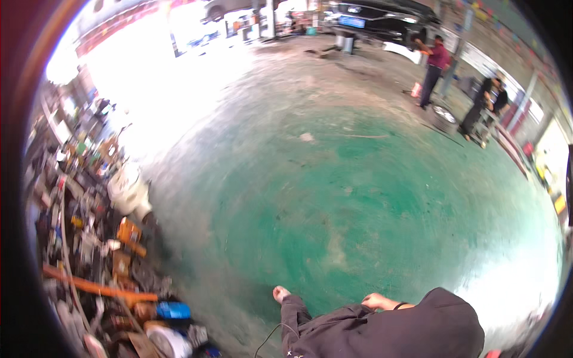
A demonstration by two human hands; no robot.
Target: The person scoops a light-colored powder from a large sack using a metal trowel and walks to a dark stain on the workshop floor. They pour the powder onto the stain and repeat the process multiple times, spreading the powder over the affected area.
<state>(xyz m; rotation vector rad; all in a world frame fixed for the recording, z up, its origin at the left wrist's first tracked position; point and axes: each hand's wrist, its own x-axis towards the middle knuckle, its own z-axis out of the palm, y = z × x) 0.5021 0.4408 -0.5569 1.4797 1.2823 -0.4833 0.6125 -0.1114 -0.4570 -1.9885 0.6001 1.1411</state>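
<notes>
Low in the view, my left hand (280, 293) hangs out of a dark sleeve over the green floor (358, 203). Its fingers look curled in, and nothing shows in them. My right hand (376, 301) is in front of my body, partly behind the dark jacket (382, 331), with a dark band (403, 305) at the wrist. The right fingers are too small and blurred to read. Neither hand touches any object that I can make out. A thin dark cable (267, 339) loops beside my left sleeve.
Along the left lies a heap of mixed parts (89, 238), with an orange bar (101, 285), a blue item (173, 310) and a whitish container (128, 190). Far off stand a raised black car (382, 21), a person in dark red (437, 59), another in black (486, 104) and a wheel (443, 116).
</notes>
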